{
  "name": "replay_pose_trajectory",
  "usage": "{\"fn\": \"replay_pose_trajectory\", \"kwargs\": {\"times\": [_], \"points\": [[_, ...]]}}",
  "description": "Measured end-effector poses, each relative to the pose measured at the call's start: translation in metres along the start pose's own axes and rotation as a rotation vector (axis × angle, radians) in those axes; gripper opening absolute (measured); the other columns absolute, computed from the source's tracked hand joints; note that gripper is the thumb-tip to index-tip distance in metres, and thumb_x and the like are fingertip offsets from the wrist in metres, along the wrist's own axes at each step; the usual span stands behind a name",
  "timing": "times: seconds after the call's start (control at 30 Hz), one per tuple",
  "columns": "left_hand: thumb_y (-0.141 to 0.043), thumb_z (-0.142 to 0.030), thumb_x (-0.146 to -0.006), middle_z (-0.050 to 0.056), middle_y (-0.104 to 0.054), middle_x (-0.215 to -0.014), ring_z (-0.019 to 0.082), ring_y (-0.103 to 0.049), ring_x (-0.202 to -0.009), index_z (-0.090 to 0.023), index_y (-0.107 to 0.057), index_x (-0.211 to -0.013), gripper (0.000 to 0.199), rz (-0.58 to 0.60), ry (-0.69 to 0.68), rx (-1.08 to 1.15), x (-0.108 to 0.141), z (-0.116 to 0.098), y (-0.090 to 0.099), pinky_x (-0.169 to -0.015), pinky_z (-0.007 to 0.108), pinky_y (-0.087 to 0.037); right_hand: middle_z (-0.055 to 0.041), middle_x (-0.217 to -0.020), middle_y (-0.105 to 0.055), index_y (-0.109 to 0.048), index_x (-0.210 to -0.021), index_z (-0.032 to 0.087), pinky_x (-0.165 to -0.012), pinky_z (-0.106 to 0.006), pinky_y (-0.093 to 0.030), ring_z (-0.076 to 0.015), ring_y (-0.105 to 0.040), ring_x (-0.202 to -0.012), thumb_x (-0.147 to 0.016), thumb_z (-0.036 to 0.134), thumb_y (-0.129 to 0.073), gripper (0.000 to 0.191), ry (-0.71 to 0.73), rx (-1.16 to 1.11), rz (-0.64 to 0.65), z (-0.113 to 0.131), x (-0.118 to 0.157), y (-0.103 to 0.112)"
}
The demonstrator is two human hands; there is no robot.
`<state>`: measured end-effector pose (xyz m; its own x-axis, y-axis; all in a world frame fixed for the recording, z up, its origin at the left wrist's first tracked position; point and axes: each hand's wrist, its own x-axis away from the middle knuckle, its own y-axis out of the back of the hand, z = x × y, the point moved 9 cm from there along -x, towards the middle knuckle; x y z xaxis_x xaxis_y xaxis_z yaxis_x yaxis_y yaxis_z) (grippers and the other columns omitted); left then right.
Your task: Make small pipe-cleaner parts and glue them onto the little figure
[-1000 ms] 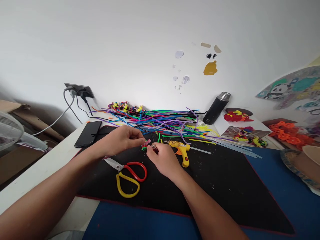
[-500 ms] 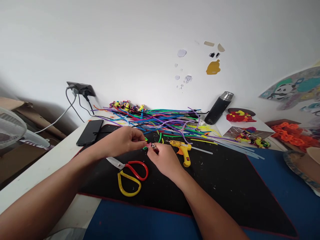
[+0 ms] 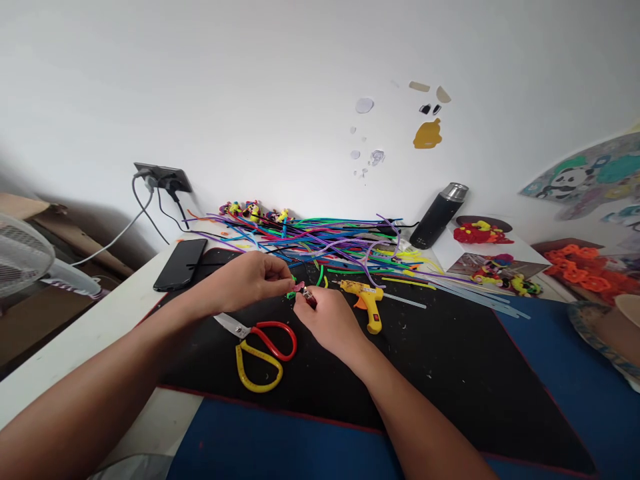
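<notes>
A small pink piece (image 3: 299, 287) is pinched between the fingertips of my left hand (image 3: 255, 281). My right hand (image 3: 327, 317) is closed around a small dark red object with a metal end (image 3: 309, 297), perhaps a lighter, and its metal end is beside the pink piece. Small green bits show behind the fingertips. Scissors with one red and one yellow handle (image 3: 260, 390) lie on the black mat (image 3: 425, 400) below my hands. To the right of my right hand rests a yellow glue gun (image 3: 369, 303) with a clear stick in its back.
Coloured fuzzy stems (image 3: 330, 237) are piled along the wall, with small figures (image 3: 253, 211) behind them. A phone (image 3: 180, 265) lies at the left. A black flask (image 3: 440, 217), a white box (image 3: 500, 247) and glue sticks (image 3: 480, 297) are at the right.
The pink piece shows a little more clearly between my hands. Both hands keep nearly the same place and grip.
</notes>
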<state>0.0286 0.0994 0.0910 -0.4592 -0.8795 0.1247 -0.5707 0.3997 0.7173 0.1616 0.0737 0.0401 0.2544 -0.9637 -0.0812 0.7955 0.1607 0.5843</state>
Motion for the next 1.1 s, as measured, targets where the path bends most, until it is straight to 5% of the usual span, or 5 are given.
{"fn": "replay_pose_trajectory", "kwargs": {"times": [1.1], "points": [[-0.066,-0.056,-0.086,-0.003,-0.051,-0.062,0.013,-0.039,-0.06,-0.017,-0.073,-0.078,0.04,-0.002,-0.011,0.057,-0.0039,0.0,-0.0037,-0.054,0.026,-0.027,0.0025,-0.057,-0.05,-0.044,-0.063,0.022,-0.054,-0.033,-0.019,-0.0132,-0.037,-0.055,-0.095,0.034,-0.059,0.038,0.012,0.036,0.016,-0.0024,0.0003,-0.0069]]}}
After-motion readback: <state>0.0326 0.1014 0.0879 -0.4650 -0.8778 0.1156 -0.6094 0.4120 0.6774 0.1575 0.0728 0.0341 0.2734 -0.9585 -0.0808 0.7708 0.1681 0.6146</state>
